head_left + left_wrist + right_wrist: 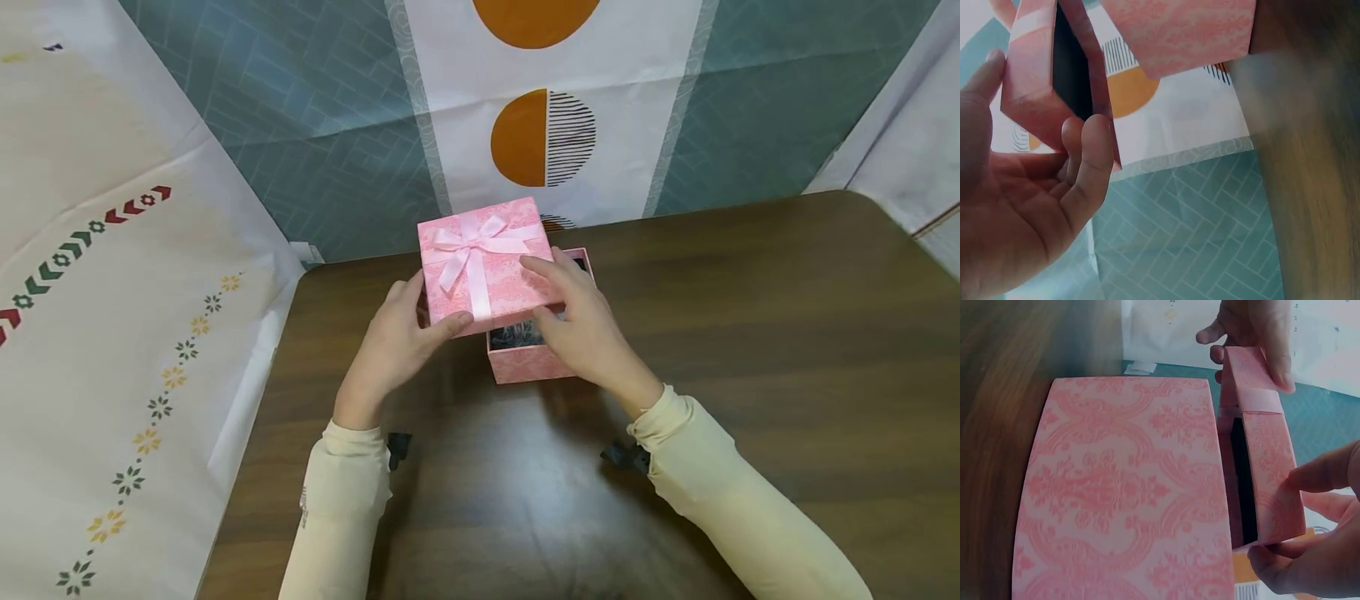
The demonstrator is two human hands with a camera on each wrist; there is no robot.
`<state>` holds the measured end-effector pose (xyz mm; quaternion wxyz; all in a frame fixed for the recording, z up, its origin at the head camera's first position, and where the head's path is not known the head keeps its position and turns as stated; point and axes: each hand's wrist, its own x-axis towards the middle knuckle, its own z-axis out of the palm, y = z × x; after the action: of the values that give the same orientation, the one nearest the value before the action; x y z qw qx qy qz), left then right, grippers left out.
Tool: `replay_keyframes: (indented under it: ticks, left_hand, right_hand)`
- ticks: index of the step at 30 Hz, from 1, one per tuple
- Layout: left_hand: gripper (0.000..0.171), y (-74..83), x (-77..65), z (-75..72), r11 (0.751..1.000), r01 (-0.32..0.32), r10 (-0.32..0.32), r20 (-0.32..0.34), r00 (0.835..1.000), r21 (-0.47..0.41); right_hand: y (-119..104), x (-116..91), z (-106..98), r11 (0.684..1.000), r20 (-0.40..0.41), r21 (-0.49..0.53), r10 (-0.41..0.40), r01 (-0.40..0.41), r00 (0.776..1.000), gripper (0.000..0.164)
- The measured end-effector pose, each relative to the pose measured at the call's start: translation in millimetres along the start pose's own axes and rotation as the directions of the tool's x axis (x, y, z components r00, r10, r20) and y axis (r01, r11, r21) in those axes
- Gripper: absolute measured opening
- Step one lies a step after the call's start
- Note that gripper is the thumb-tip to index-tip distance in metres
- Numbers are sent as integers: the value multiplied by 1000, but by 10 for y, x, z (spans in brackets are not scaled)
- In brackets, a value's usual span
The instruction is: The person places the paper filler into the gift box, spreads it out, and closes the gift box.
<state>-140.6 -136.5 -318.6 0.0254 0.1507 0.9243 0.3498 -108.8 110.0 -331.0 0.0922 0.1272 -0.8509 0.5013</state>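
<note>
A pink gift box lid (513, 283) with a ribbon bow (480, 242) is held tilted above the lower box (532, 365). My left hand (393, 337) grips the lid's left side, thumb at its front edge and fingers around behind. On its right side, my right hand (588, 333) pinches the lid between thumb and fingers. Black lining (1074, 69) shows on the lid's underside in the left wrist view. The box stands upright on the table, its patterned wall (1122, 487) large in the right wrist view. Dark contents (517, 333) show inside, partly hidden by the lid.
The brown wooden table (787, 358) extends to both sides. Its far edge meets a teal and white patterned cloth (337, 92). A white cloth with printed flowers (97, 400) hangs along the left edge. Dark wrist devices (626, 456) show beside the sleeves.
</note>
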Motion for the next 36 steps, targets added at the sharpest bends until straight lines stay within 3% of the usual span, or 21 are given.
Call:
replay_keyframes:
  ticks: [10, 18, 28, 36]
  left_hand:
    - [85, -23, -149, -38, 1000, -7, 4, 78, 997, 29]
    - [81, -80, -236, 122, 1000, 12, -13, 128, 992, 13]
    - [91, 53, -96, 367, 998, -57, 51, 187, 981, 28]
    - [92, 56, 45, 520, 996, -90, 87, 194, 977, 10]
  right_hand:
    - [20, -101, -5, 1000, 19, 10, 7, -8, 1000, 52]
    - [105, -260, 34, 999, 26, 12, 29, -29, 999, 50]
    - [335, -444, -237, 998, -8, -56, 30, -31, 1000, 48]
    - [464, -441, -346, 998, 2, -48, 34, -34, 999, 48]
